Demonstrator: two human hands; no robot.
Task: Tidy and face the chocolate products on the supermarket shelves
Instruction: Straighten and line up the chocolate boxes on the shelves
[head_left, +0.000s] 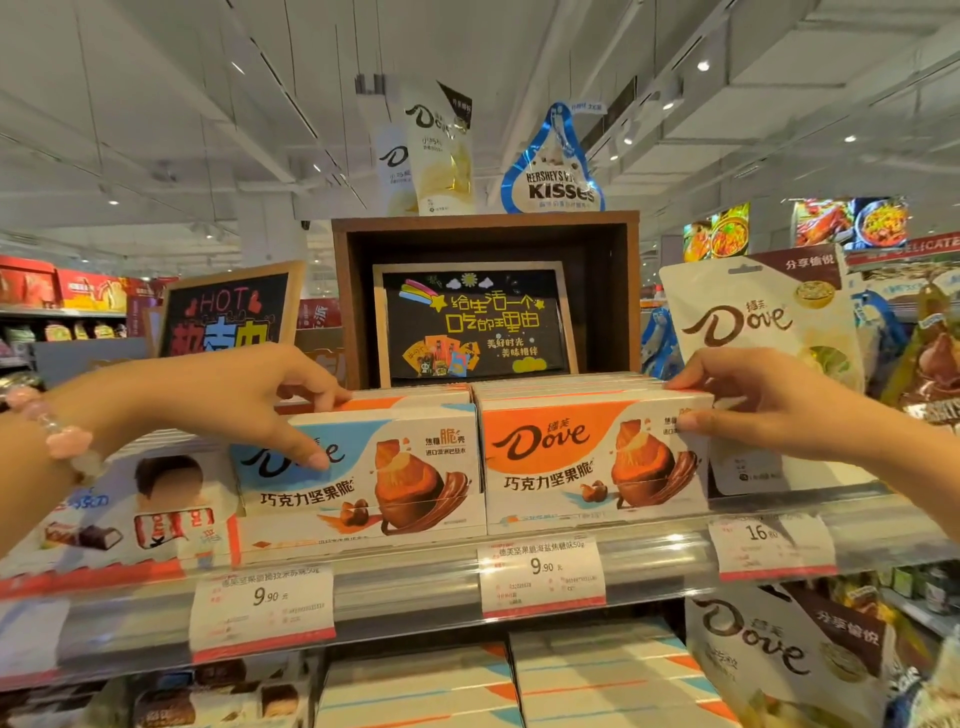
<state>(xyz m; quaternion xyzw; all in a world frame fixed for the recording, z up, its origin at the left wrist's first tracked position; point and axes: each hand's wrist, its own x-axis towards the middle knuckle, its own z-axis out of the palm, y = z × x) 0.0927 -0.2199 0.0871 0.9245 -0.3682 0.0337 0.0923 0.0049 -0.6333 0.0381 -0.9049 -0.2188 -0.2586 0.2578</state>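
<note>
- Blue Dove box (358, 467) and orange Dove box (592, 457), side by side at the shelf's front edge: "Dove".
- Price tags (262, 605) on the shelf rail: "9.90"; right tag (771, 545): "16".
- Hanging bag (553, 166): "HERSHEY'S KISSES".
- Left chalkboard (231, 312): "HOT".
- White pouch (753, 332), right: "Dove".

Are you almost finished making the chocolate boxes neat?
Partly. The orange Dove box and the blue Dove box already face front, side by side at the shelf edge. In hand: the left hand grips the blue box's left end, and the right hand grips the orange box's right end. Left: the white Dove pouch beside them leans, and lower shelves look untouched.
</note>
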